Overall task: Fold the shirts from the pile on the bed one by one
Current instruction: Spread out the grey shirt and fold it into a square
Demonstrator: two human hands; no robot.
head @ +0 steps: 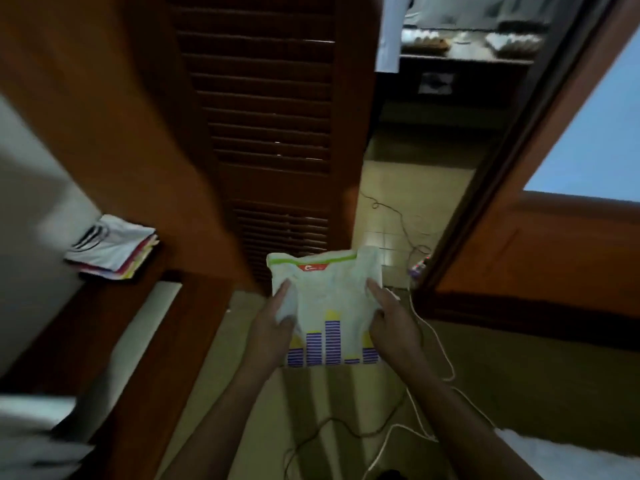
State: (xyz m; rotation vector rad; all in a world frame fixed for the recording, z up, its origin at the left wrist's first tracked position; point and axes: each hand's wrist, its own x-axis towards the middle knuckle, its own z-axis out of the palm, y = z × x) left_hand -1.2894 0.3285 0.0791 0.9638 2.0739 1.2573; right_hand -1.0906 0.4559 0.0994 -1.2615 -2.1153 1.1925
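Left hand (277, 318) and right hand (389, 315) grip a soft, folded, rectangular white shirt (329, 299); blue-and-yellow bars printed.

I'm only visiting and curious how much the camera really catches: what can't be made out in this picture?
Head view only:
- Back and side edges of the shirt: covered by the left hand and right hand holding it.
- Collar label wording: too small, blurred.
- How many garments are in the folded stack: small, motion-blurred.
- The unfolded pile: not identifiable; the lower left corner is a blur, cut by the edge.
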